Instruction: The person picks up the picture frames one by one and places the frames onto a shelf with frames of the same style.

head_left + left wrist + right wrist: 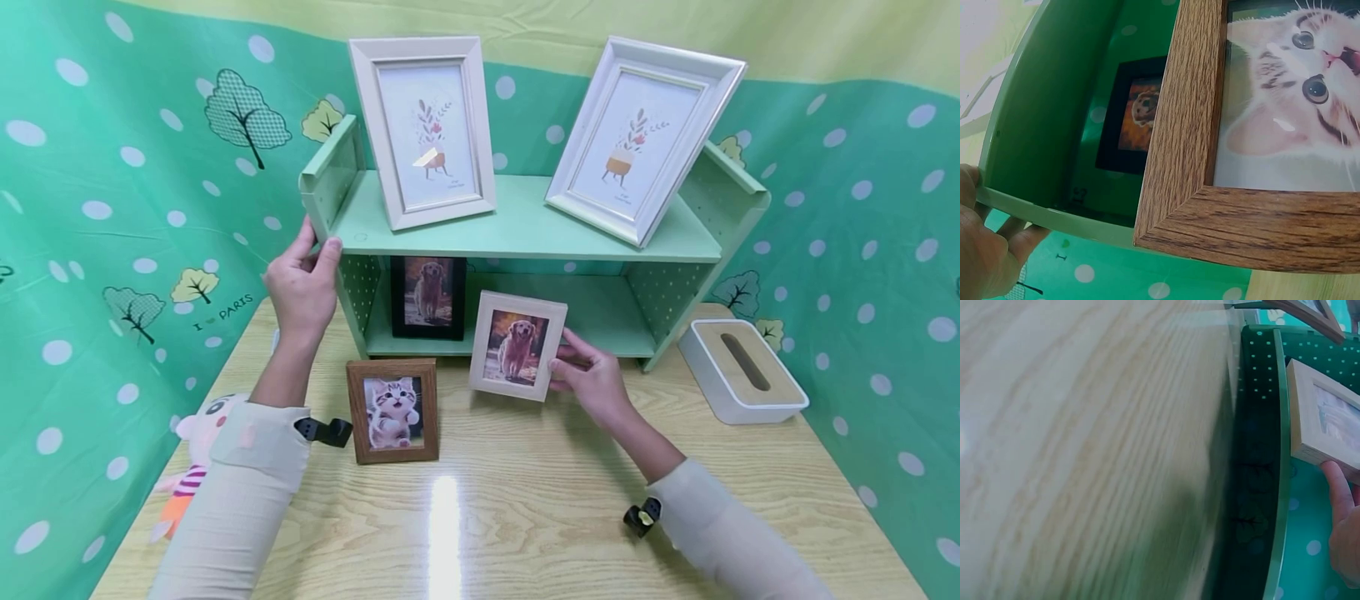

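Observation:
My right hand [592, 379] pinches the right edge of a cream picture frame [556, 337] with a dog photo, held upright in front of the shelf's lower level. In the right wrist view, a finger of the right hand [1342, 534] touches the side of the cream frame [1302, 422]. At the left, my left hand [302, 287] grips the side panel of a green two-level shelf [517, 242]. The left wrist view shows that hand [988, 250] at the panel's edge, its fingers partly hidden. A black picture frame [428, 332] with a dog photo stands inside the lower level.
Two white picture frames [429, 218] [592, 218] lean on the upper level. A brown wooden frame [393, 455] with a kitten photo stands on the table [540, 517]. A tissue box [742, 412] sits right of the shelf, and a plush toy [197, 446] lies behind the left sleeve.

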`<state>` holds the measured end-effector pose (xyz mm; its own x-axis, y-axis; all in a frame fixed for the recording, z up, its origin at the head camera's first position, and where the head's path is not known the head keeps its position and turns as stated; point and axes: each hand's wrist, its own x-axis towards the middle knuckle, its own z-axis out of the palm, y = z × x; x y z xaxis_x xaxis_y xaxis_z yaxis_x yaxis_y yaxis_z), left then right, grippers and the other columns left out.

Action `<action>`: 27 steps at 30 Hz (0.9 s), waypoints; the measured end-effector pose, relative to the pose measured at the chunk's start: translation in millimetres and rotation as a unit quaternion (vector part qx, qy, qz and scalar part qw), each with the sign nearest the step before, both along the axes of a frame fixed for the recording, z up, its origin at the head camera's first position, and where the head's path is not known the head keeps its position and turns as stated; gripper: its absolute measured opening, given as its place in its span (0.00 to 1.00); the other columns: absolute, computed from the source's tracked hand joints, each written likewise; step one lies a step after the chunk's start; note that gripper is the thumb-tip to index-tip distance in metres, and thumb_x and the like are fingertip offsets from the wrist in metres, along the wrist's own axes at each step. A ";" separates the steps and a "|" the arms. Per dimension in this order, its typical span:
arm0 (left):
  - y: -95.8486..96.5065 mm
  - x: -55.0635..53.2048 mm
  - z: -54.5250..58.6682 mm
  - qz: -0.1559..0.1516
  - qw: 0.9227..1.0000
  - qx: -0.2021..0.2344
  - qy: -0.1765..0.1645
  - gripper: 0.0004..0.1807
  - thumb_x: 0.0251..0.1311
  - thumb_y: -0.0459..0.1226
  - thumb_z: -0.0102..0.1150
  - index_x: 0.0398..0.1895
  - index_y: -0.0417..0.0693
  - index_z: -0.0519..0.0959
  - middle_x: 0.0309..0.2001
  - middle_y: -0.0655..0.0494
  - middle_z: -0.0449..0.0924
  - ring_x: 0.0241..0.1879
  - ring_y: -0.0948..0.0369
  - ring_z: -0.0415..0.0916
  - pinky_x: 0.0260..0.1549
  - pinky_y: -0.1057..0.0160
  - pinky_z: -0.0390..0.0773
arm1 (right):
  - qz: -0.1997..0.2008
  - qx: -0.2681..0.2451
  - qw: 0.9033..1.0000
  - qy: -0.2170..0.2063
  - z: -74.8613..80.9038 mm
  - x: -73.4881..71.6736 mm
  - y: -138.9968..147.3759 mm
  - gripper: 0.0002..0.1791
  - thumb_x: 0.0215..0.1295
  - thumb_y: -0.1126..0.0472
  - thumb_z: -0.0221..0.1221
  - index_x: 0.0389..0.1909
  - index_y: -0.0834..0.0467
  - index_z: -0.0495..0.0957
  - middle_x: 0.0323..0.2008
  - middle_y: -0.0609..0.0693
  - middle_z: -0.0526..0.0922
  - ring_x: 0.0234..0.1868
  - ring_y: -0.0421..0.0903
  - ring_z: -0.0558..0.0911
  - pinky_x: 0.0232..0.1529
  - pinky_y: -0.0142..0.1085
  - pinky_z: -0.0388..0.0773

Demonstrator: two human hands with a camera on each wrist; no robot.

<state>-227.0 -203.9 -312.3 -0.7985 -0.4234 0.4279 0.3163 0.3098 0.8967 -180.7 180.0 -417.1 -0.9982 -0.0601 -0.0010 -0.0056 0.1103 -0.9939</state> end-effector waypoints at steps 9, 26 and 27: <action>-0.5 0.5 -0.6 0.003 1.000 -0.002 0.001 0.25 0.70 0.42 0.62 0.69 0.62 0.71 0.67 0.57 0.76 0.55 0.58 0.85 0.48 0.73 0.86 | -0.009 0.004 1.000 0.008 7.4 -8.7 -0.7 0.38 0.68 0.71 0.63 0.76 0.54 0.63 0.57 0.63 0.78 0.42 0.36 0.88 0.47 0.42 0.89; 1.4 1.5 0.2 -0.001 1.000 -0.008 0.007 0.25 0.70 0.43 0.62 0.69 0.63 0.71 0.68 0.56 0.75 0.57 0.56 0.84 0.53 0.68 0.85 | -0.036 -0.001 0.999 0.016 11.1 -34.7 -5.5 0.36 0.69 0.70 0.63 0.75 0.51 0.65 0.52 0.56 0.78 0.38 0.35 0.88 0.44 0.38 0.90; 1.3 1.4 0.0 -0.001 1.000 -0.007 0.006 0.25 0.70 0.43 0.62 0.69 0.63 0.71 0.68 0.56 0.75 0.58 0.56 0.84 0.53 0.68 0.85 | -0.038 -0.001 0.999 0.015 10.3 -36.1 -5.5 0.36 0.69 0.70 0.63 0.75 0.51 0.65 0.53 0.56 0.78 0.38 0.35 0.88 0.44 0.38 0.90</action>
